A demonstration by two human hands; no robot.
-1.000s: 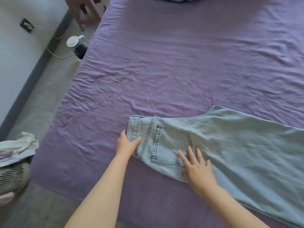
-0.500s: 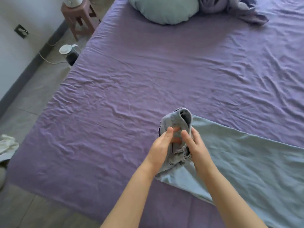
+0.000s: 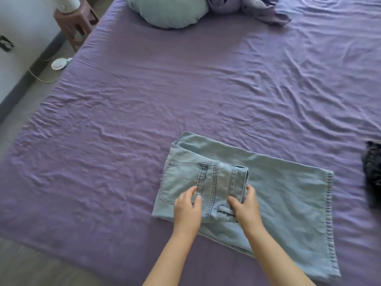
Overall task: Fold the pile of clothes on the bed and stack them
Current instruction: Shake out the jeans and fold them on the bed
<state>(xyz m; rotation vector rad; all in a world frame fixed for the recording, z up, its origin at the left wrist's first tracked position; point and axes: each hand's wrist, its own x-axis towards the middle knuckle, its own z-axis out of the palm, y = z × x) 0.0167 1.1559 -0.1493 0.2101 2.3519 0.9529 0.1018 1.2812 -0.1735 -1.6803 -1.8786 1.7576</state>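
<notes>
Denim, pale blue: one pair of jeans lies flat on the purple bed sheet in the lower centre-right of the frame. Waist end is folded over onto the legs, so that the back pocket and waistband face up on top of the leg cloth. Hemmed leg ends run down the right side of the garment, toward the lower right of the frame.

Left hand: rests on the folded part at the lower edge of the back pocket, fingers bent and close together, tips pressing the cloth; whether they pinch the fabric cannot be told.

Right hand: at the waistband edge of the fold, thumb on top and fingers curled round the band's edge, gripping it near a belt loop.

Other items on the bed: pale blue-green pillow, top centre; crumpled lilac garment, touching the pillow's right side, top right of centre; dark patterned garment, cut off by the right edge, well apart from the jeans.

Beside the bed, upper left of the frame: brown stool carrying a white object; round white device on the floor with a cord trailing from it.
</notes>
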